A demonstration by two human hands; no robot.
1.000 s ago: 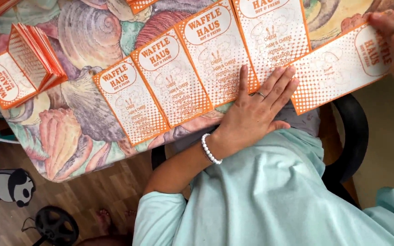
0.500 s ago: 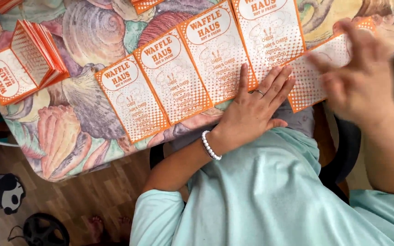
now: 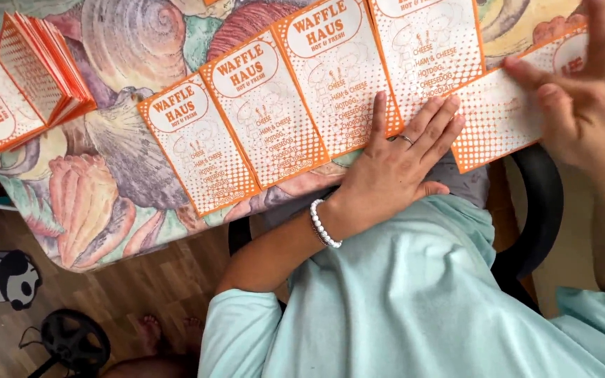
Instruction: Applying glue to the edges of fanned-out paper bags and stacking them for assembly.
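Note:
A row of orange-and-white printed paper sheets (image 3: pixel 267 119) lies overlapping along the near edge of a table with a seashell-pattern cloth (image 3: pixel 106 175). My left hand (image 3: pixel 393 164), with a ring and a white bead bracelet, lies flat with fingers spread where two of the right-hand sheets meet. My right hand (image 3: pixel 589 98) rests with spread fingers on the rightmost sheet (image 3: pixel 498 119), which sits tilted and juts past the table edge. Neither hand grips anything.
A fanned stack of the same orange sheets (image 3: pixel 29 77) stands at the table's left. A black chair (image 3: pixel 537 217) is under me. On the wooden floor lie a panda-shaped item (image 3: pixel 1 276), a black round object (image 3: pixel 71 339) and bare feet (image 3: pixel 169 329).
My right hand left the far right end of the rightmost sheet, swung inward and now presses on that sheet. My left hand has stayed flat in place.

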